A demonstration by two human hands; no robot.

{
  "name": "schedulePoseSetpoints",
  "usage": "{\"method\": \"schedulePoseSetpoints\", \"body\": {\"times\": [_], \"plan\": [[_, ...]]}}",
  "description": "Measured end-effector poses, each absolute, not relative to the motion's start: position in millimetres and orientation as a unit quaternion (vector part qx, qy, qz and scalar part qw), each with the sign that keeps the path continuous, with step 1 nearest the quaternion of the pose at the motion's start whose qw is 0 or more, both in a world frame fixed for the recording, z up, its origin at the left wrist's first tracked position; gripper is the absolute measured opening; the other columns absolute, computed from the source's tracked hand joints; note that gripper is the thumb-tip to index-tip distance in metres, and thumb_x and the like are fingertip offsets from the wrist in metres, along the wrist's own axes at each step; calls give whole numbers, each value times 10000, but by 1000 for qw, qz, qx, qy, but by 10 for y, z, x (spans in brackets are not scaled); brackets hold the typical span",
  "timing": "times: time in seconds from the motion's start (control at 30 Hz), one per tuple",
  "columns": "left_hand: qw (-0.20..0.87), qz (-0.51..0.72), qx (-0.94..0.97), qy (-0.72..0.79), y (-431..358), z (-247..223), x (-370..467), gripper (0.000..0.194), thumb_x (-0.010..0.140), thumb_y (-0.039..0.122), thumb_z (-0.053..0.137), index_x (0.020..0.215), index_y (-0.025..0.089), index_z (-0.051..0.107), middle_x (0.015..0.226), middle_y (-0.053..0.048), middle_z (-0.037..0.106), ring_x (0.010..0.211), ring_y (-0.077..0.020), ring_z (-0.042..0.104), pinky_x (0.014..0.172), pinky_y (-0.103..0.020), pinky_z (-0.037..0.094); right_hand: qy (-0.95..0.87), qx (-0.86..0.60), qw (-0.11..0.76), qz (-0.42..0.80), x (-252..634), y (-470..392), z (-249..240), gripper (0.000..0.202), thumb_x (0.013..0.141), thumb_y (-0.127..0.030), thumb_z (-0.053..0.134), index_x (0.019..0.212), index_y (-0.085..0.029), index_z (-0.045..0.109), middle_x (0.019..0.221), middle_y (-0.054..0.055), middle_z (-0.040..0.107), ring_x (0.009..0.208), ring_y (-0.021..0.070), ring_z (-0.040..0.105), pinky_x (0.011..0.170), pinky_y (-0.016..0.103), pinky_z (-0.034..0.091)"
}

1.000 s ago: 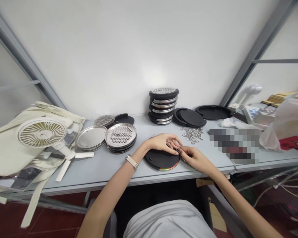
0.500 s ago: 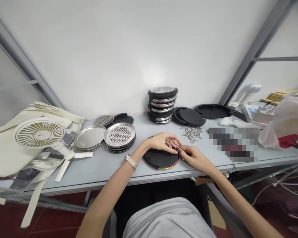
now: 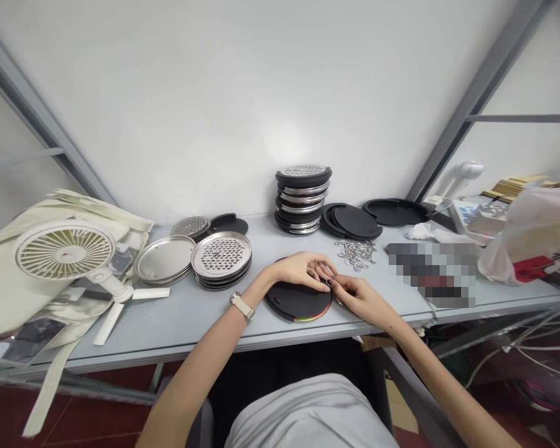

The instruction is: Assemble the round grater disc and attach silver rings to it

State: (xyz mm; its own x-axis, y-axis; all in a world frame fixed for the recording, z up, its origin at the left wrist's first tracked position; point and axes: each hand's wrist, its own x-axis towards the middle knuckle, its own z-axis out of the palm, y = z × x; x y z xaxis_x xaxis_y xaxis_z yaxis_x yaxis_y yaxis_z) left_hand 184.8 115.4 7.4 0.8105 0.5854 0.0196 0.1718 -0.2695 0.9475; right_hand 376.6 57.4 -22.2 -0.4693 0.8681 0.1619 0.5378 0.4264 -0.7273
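Observation:
A round black disc (image 3: 295,301) with a red, yellow and green strip on its near right rim lies at the table's front edge. Over its far right side, my left hand (image 3: 308,270) is bent with fingers curled, closed on something small that I cannot make out. My right hand (image 3: 354,297) meets it at the disc's right edge, its thumb and finger pinched on a tiny item, mostly hidden. Behind my hands lies a pile of small metal hooks or clips (image 3: 357,254). A tall stack of black and silver discs (image 3: 303,198) stands near the wall.
Perforated metal discs (image 3: 221,255) and plain metal discs (image 3: 164,259) are stacked to the left, beside a white fan (image 3: 66,254) on a cream bag. Black round trays (image 3: 396,211) sit at the back right. A plastic bag (image 3: 532,218) is farther right.
The whole view has shifted slightly, with things appearing a little farther left. Both hands stay together at the disc's edge, with only a slight change in the fingers.

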Motion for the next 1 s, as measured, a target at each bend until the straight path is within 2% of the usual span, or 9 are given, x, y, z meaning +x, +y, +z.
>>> {"method": "schedulePoseSetpoints", "body": {"times": [0.23, 0.43, 0.6, 1.0], "plan": [[549, 188, 777, 245, 1171, 41, 1851, 513, 629, 176, 761, 1104, 143, 569, 975, -74, 603, 904, -127, 596, 761, -249, 482, -809, -439, 267, 285, 3763, 562, -217, 268, 874, -270, 366, 620, -192, 395, 577, -43, 395, 557, 113, 375, 521, 233, 299], [545, 194, 776, 251, 1161, 45, 1856, 544, 637, 182, 757, 1138, 166, 546, 986, -68, 577, 957, -134, 563, 771, -253, 472, -804, -436, 287, 286, 3763, 562, -234, 297, 918, -345, 362, 681, -188, 449, 602, -32, 437, 571, 119, 390, 527, 235, 325], [547, 188, 776, 251, 1156, 51, 1850, 606, 650, 181, 748, 1200, 190, 497, 992, -63, 567, 992, -140, 554, 779, -249, 465, -813, -430, 271, 284, 3776, 583, -253, 346, 933, -392, 336, 684, -187, 460, 600, -33, 423, 565, 121, 383, 526, 239, 313], [557, 186, 773, 240, 1174, 38, 1848, 609, 643, 201, 754, 1193, 189, 493, 1007, -65, 575, 947, -136, 590, 785, -257, 473, -804, -434, 266, 308, 3791, 595, -263, 358, 932, -397, 330, 649, -186, 391, 603, -36, 365, 567, 115, 353, 530, 244, 288]]}}
